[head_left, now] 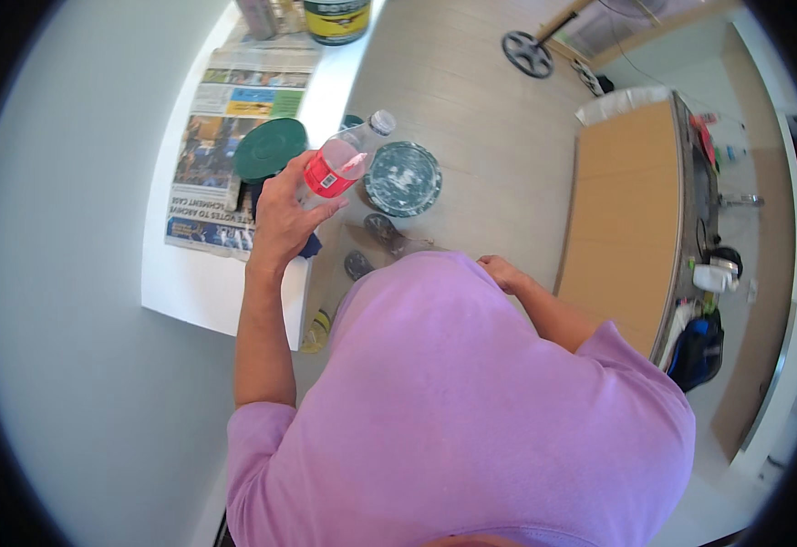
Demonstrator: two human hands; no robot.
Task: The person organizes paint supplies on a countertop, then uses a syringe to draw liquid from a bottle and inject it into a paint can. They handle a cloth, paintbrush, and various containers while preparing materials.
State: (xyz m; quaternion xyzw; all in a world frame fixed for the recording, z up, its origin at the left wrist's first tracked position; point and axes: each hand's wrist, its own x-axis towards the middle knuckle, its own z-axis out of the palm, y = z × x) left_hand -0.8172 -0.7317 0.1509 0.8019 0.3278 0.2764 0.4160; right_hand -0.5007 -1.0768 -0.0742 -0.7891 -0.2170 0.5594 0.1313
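Observation:
My left hand (284,214) is wrapped round a clear plastic bottle (355,146) with a red label and a pale cap. The bottle leans to the right, above the white ledge's edge. Right behind that hand, a dark green round lid (271,149) lies over newspaper (212,150), with dark blue cloth (311,246) partly hidden under the hand. My right hand (502,273) is down by my body, its fingers curled and partly covered by my shirt; whether they hold anything is hidden. On the floor past the bottle stands a green bucket (403,179) streaked with white.
A paint tin (336,20) with a yellow band stands at the ledge's (234,294) far end. My shoes (382,228) are beside the bucket. To the right is a cardboard-covered counter (619,219); a black wheel (527,55) rests on the floor farther off.

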